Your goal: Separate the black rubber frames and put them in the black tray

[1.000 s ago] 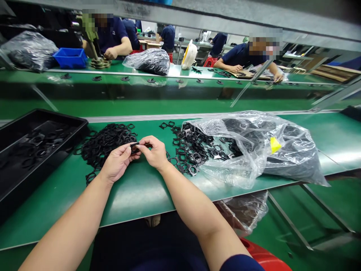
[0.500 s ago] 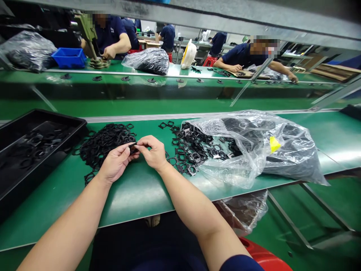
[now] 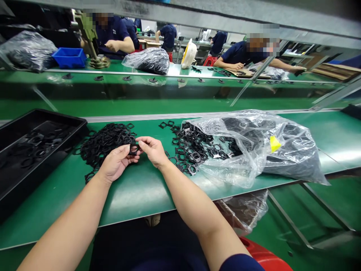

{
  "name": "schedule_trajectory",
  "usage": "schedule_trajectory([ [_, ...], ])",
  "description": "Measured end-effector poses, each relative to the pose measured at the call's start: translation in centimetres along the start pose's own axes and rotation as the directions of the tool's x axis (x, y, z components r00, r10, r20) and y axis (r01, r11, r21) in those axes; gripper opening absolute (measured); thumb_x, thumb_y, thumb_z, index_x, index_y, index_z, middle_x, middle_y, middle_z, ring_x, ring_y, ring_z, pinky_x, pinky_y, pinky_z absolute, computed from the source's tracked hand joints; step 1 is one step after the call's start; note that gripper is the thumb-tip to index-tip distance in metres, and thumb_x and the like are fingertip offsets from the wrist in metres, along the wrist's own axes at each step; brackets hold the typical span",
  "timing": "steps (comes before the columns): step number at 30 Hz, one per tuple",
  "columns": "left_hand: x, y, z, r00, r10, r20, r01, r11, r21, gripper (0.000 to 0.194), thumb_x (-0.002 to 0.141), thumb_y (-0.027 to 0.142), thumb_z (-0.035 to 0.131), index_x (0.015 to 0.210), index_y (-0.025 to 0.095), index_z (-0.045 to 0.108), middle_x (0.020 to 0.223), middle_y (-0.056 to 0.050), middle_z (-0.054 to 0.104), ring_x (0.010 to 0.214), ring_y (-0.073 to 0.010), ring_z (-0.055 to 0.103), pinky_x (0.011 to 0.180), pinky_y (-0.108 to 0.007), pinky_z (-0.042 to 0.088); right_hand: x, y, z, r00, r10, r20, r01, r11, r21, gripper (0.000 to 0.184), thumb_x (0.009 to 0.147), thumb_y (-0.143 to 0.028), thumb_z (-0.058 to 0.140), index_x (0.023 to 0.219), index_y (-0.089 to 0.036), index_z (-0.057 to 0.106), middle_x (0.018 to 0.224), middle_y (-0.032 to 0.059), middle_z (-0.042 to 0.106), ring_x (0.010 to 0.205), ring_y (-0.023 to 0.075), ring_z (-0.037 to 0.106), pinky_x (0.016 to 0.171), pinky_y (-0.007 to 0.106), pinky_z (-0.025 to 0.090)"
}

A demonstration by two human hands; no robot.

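My left hand and my right hand meet over the green worktable, both pinching one small black plastic ring part between thumbs and fingertips. A heap of black rings lies just behind my left hand. Behind my right hand, more black square-framed parts spill from the mouth of a clear plastic bag full of the same pieces.
A black tray holding several parts stands at the left edge. Beyond runs a green conveyor with small black pieces on its far rail. People in dark blue shirts work across it, beside a blue bin and bagged parts.
The black part has turned in my fingers so its ring face shows. My right hand's fingers have loosened and shifted slightly; both hands stay in place.
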State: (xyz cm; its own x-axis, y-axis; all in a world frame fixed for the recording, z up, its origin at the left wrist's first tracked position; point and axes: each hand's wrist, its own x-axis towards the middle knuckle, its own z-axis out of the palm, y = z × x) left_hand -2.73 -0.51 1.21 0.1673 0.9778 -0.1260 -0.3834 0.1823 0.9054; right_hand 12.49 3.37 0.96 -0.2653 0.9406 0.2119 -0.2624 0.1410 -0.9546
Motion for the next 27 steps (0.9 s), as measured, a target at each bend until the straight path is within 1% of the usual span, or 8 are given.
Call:
schedule_trajectory([
  [4, 0.0, -0.1, 0.0, 0.998, -0.052, -0.041, 0.052, 0.999, 0.014, 0.030, 0.074, 0.040, 0.069, 0.086, 0.013, 0.070, 0.075, -0.008, 0.070, 0.065, -0.0167, 0.064, 0.060, -0.029, 0.051, 0.1, 0.0, -0.2, 0.992, -0.123, 0.028, 0.126, 0.974, -0.190, 0.026, 0.074, -0.040, 0.067, 0.089, -0.019, 0.070, 0.084, 0.0020, 0.065, 0.078, 0.0126, 0.061, 0.074, 0.026, 0.051],
  [7, 0.1, -0.1, 0.3, 0.999, 0.005, -0.039, -0.005, 1.000, 0.006, 0.035, 0.072, 0.045, 0.070, 0.088, 0.014, 0.070, 0.074, -0.006, 0.068, 0.066, -0.0142, 0.062, 0.061, -0.027, 0.050, 0.3, 0.4, -0.2, 0.998, -0.048, -0.036, 0.042, 0.987, -0.156, 0.025, 0.073, -0.041, 0.067, 0.081, -0.017, 0.067, 0.074, 0.0004, 0.063, 0.067, 0.0113, 0.060, 0.064, 0.025, 0.051],
  [10, 0.2, -0.4, 0.5, 0.983, 0.153, -0.100, -0.142, 0.983, 0.113, 0.035, 0.063, 0.033, 0.080, 0.092, 0.016, 0.071, 0.080, -0.003, 0.069, 0.066, -0.0097, 0.058, 0.062, -0.022, 0.048, 0.5, 0.8, -0.2, 0.996, 0.055, -0.072, -0.058, 0.998, -0.035, 0.030, 0.072, -0.044, 0.068, 0.080, -0.016, 0.061, 0.064, -0.0023, 0.059, 0.055, 0.0091, 0.056, 0.053, 0.023, 0.050],
  [12, 0.4, -0.6, 0.4, 0.958, 0.236, -0.162, -0.202, 0.959, 0.201, 0.034, 0.061, 0.028, 0.080, 0.093, 0.017, 0.072, 0.086, -0.003, 0.070, 0.068, -0.0098, 0.058, 0.064, -0.022, 0.048, 0.4, 1.0, -0.2, 0.996, 0.076, -0.047, -0.079, 0.995, -0.064, 0.030, 0.075, -0.045, 0.064, 0.080, -0.016, 0.060, 0.061, -0.0025, 0.059, 0.053, 0.0087, 0.056, 0.052, 0.023, 0.049],
  [15, 0.6, -0.8, 0.2, 0.934, 0.288, -0.212, -0.231, 0.938, 0.257, 0.032, 0.065, 0.033, 0.077, 0.092, 0.016, 0.072, 0.088, -0.004, 0.070, 0.071, -0.0129, 0.061, 0.068, -0.026, 0.050, 0.2, 0.9, -0.2, 0.995, -0.076, -0.063, 0.053, 0.951, -0.305, 0.024, 0.081, -0.040, 0.059, 0.084, -0.017, 0.063, 0.072, 0.0013, 0.064, 0.062, 0.0103, 0.059, 0.059, 0.024, 0.051],
  [18, 0.6, -0.8, 0.2, 0.918, 0.320, -0.232, -0.244, 0.921, 0.304, 0.033, 0.065, 0.035, 0.076, 0.092, 0.016, 0.073, 0.084, -0.004, 0.070, 0.069, -0.0133, 0.060, 0.067, -0.026, 0.050, -0.2, 0.6, -0.3, 0.946, -0.323, -0.015, 0.272, 0.820, -0.503, 0.017, 0.081, -0.032, 0.062, 0.093, -0.020, 0.066, 0.090, 0.0049, 0.067, 0.078, 0.0131, 0.060, 0.069, 0.025, 0.051],
  [23, 0.4, -0.8, 0.4, 0.902, 0.360, -0.237, -0.253, 0.887, 0.386, 0.035, 0.065, 0.036, 0.076, 0.095, 0.017, 0.073, 0.085, -0.004, 0.071, 0.067, -0.0123, 0.059, 0.066, -0.025, 0.049, -0.3, 0.2, -0.2, 0.856, -0.510, 0.082, 0.458, 0.677, -0.576, 0.011, 0.084, -0.025, 0.060, 0.088, -0.020, 0.068, 0.087, 0.0051, 0.068, 0.084, 0.0145, 0.061, 0.077, 0.027, 0.051],
  [27, 0.5, -1.3, 0.1, 0.894, 0.404, -0.193, -0.284, 0.844, 0.454, 0.038, 0.067, 0.038, 0.075, 0.098, 0.018, 0.073, 0.088, -0.005, 0.072, 0.068, -0.0142, 0.061, 0.067, -0.028, 0.051, -0.3, 0.4, -0.2, 0.829, -0.554, 0.078, 0.479, 0.630, -0.611, 0.010, 0.085, -0.024, 0.060, 0.088, -0.020, 0.068, 0.086, 0.0044, 0.068, 0.081, 0.0131, 0.062, 0.076, 0.026, 0.051],
])
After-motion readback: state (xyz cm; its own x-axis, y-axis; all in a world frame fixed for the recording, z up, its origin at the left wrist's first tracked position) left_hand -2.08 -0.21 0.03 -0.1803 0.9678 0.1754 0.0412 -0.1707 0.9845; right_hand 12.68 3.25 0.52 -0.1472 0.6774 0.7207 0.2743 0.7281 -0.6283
